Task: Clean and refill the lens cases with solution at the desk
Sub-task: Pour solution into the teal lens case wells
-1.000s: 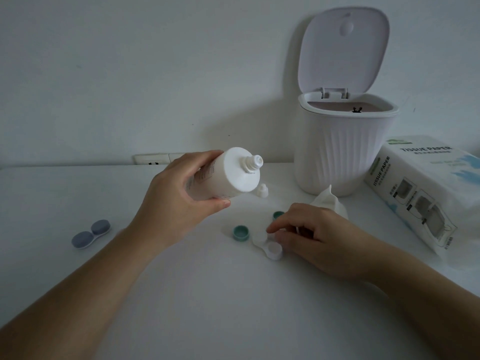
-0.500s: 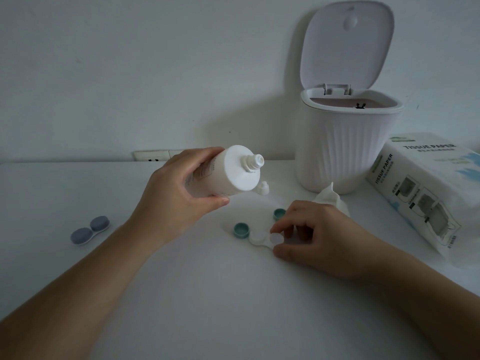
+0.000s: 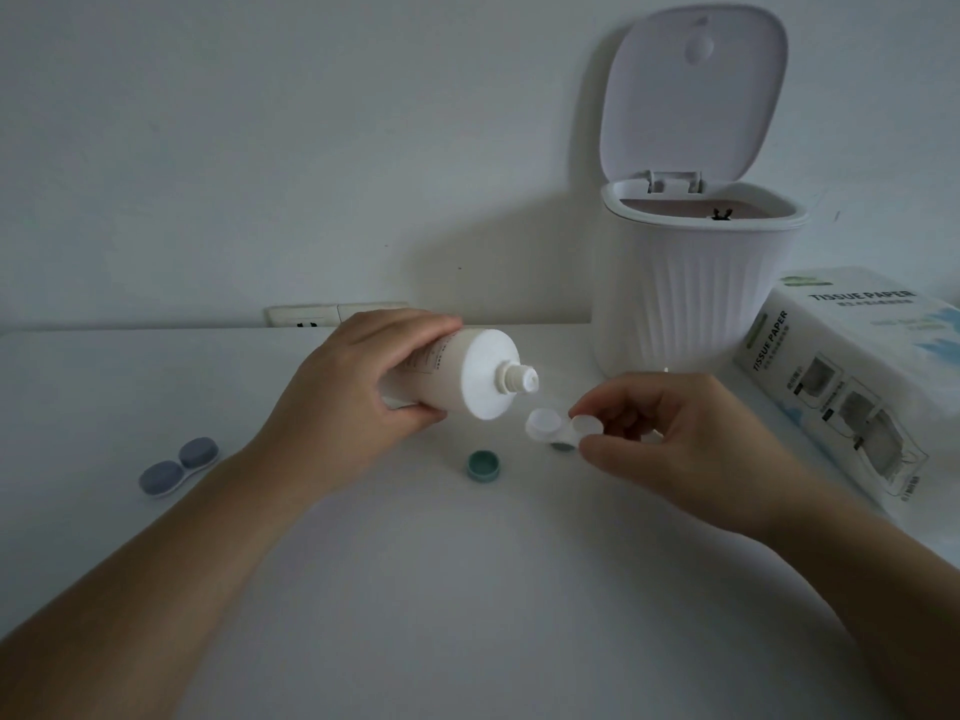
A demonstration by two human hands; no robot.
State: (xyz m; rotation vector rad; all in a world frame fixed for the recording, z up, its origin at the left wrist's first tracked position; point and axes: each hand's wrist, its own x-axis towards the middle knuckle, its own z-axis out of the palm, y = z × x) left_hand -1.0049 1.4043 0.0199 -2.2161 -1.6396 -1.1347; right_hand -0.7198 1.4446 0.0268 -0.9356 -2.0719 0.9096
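Note:
My left hand [image 3: 358,392] grips a white solution bottle [image 3: 467,374], tilted on its side with the uncapped nozzle [image 3: 519,380] pointing right. My right hand [image 3: 670,433] pinches the right well of an open white lens case [image 3: 558,426] and holds it raised off the desk, its left well just below the nozzle. One teal cap [image 3: 483,466] lies on the desk below the bottle. A second teal cap [image 3: 561,446] peeks out under the lifted case. A closed blue-grey lens case [image 3: 179,466] lies at the left.
A white ribbed bin [image 3: 691,293] with its lid up stands at the back right. A tissue paper pack [image 3: 857,376] lies beside it at the right edge. A wall socket [image 3: 311,317] sits behind the white desk [image 3: 467,589].
My right hand lifted the white case off the desk and brought it up under the nozzle. The bottle tipped further down and moved right toward the case.

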